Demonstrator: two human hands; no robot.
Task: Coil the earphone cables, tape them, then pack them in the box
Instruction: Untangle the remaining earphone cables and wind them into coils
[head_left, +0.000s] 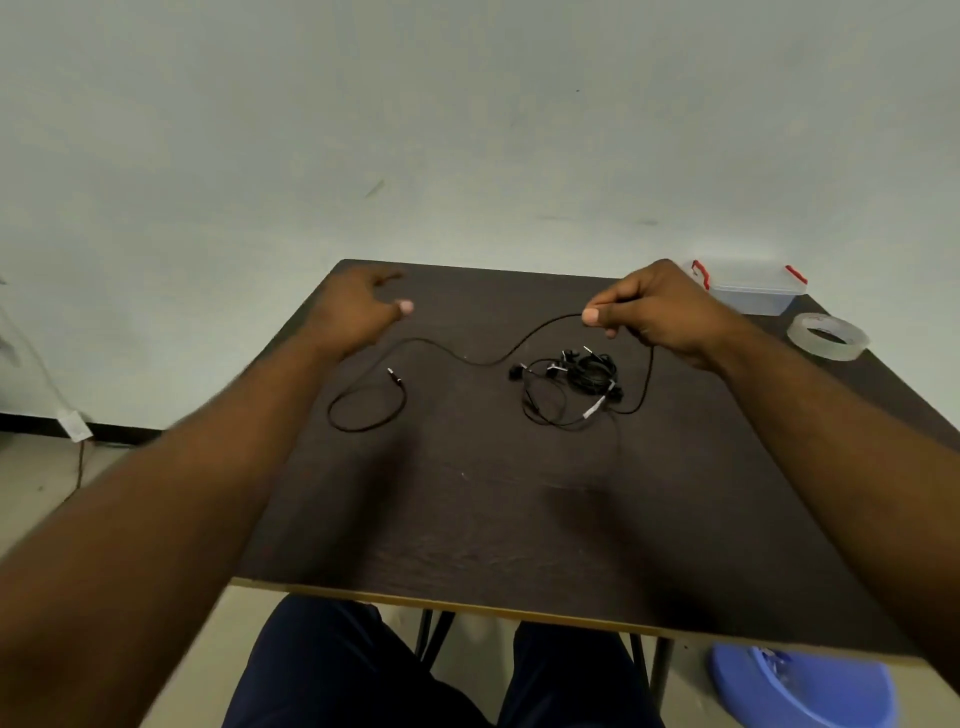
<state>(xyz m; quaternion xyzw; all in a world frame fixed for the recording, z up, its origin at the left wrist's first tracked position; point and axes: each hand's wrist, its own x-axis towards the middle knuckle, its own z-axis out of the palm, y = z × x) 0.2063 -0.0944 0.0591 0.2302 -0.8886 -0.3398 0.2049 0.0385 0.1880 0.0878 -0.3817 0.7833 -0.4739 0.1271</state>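
Pale green wall (467, 130) fills the top of the view, and a dark brown table (493, 509) stands in front of it. Two bare arms reach out over the table from the near side. Dark blue trousers (332, 675) show under the near edge, and a blue plastic thing (800, 686) sits on the floor at the right.

At the far right corner of the table stands a clear box (748, 291) with red clips. Just in front of it lies a roll of clear tape (827, 336).

A long black earphone cable (467, 361) snakes across the middle of the table. The right hand (660, 312) pinches one part of this cable between thumb and curled fingers and holds it up above the table. From the pinch the cable runs left and down to the table, then curls round in a loop and ends in a small plug (395, 375). The left hand (358, 306) hovers above the table with loose fingers and holds nothing. The plug and loop lie just below it, nearer to the person.

A small pile of other black earphones (582, 379) with white bits of tape lies under the right hand.
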